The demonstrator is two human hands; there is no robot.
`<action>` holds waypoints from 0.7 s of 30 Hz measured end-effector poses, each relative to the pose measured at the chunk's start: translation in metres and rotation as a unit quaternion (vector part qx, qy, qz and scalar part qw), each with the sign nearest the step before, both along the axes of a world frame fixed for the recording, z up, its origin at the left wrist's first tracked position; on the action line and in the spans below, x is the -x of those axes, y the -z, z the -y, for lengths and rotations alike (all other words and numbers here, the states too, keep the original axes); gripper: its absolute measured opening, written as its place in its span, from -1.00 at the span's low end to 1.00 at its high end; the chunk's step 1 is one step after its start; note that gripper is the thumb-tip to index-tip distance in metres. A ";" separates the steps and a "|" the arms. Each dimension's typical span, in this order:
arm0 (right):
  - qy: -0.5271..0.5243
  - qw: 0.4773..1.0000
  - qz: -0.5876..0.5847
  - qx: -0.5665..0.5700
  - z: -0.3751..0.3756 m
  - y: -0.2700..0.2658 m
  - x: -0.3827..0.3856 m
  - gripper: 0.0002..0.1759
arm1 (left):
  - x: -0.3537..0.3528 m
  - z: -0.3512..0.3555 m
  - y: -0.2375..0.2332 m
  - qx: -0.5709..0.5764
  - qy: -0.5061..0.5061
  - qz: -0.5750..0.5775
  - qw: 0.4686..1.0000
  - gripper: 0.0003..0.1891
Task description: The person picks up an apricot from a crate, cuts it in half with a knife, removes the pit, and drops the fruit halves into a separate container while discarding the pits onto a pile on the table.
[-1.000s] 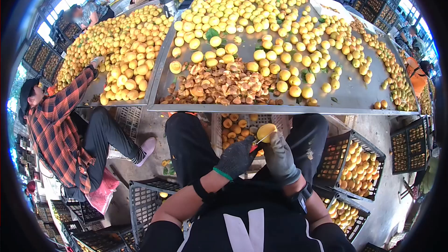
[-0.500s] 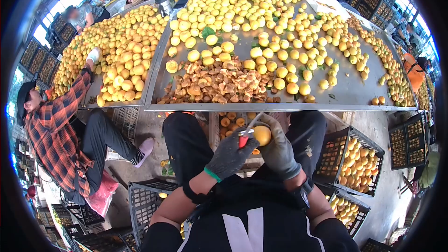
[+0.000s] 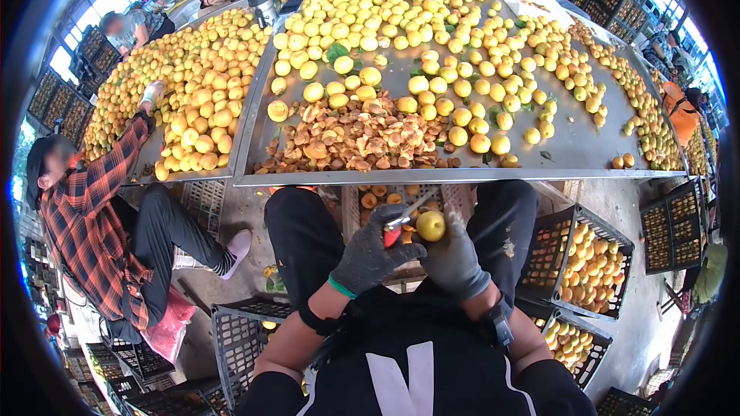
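Observation:
My left hand (image 3: 376, 252), in a dark grey glove with a green cuff edge, is closed around the red handle of a knife (image 3: 392, 236). The blade points up and to the right, close to the fruit. In my gloved right hand (image 3: 455, 260) sits a round yellow fruit (image 3: 430, 225), gripped at its right side. Both hands are close together over my lap, below the table edge. Beneath them, a crate (image 3: 456, 199) with orange-yellow cut fruit is partly hidden by my hands. A heap of brownish fruit pieces (image 3: 362, 139) lies on the metal table (image 3: 266, 156).
Many yellow fruits (image 3: 385, 15) cover the table beyond the heap. Fruit-filled black crates (image 3: 566, 262) stand on the floor at my right, another crate (image 3: 239, 347) at my left. A person in a plaid shirt (image 3: 96, 208) sits at left, reaching onto the table. Other people sit across.
The fruit has turned and shows a yellower side. Both hands have shifted slightly, with the knife still in the left and the fruit in the right. The view has moved a little.

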State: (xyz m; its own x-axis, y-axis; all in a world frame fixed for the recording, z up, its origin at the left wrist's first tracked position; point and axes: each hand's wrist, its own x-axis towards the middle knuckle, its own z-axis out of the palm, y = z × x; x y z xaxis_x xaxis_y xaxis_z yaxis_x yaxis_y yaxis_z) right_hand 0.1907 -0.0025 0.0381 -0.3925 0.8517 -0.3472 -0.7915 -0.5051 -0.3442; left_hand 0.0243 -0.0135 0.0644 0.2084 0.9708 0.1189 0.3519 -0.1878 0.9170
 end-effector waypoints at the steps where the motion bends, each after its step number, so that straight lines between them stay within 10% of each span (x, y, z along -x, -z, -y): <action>1: 0.000 1.000 0.003 -0.001 0.006 -0.005 0.003 -0.47 | -0.001 -0.001 0.000 0.002 -0.001 0.000 1.000 -0.27; 6: -0.055 0.994 0.033 -0.084 0.025 -0.003 -0.002 -0.48 | 0.000 -0.003 -0.005 -0.049 0.015 -0.107 0.993 -0.14; 8: -0.070 0.948 0.210 -0.230 0.027 0.021 -0.009 -0.52 | 0.000 -0.003 -0.010 -0.037 0.031 -0.134 0.990 -0.16; 11: -0.061 0.987 0.130 -0.070 0.033 0.015 -0.005 -0.52 | -0.002 -0.003 -0.009 -0.102 0.095 -0.191 0.972 -0.17; 16: -0.170 0.951 0.200 -0.166 0.018 0.008 -0.021 -0.58 | -0.002 0.002 -0.009 -0.076 0.098 -0.129 0.984 -0.11; 18: -0.108 0.663 0.534 -0.514 0.016 0.007 -0.025 -0.50 | -0.005 0.000 -0.003 -0.113 0.079 -0.091 0.986 -0.11; 21: -0.144 0.647 0.608 -0.437 0.026 -0.015 -0.024 -0.45 | -0.005 0.001 -0.003 -0.134 0.055 -0.063 0.987 -0.10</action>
State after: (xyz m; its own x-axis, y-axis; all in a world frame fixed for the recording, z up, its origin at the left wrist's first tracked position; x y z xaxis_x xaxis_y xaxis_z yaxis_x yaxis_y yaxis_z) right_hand 0.2148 -0.0282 0.0532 -0.4672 0.8840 0.0170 0.4159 0.2367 -0.8781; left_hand 0.0289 -0.0143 0.0675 0.3404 0.8785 0.3351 0.4247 -0.4616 0.7788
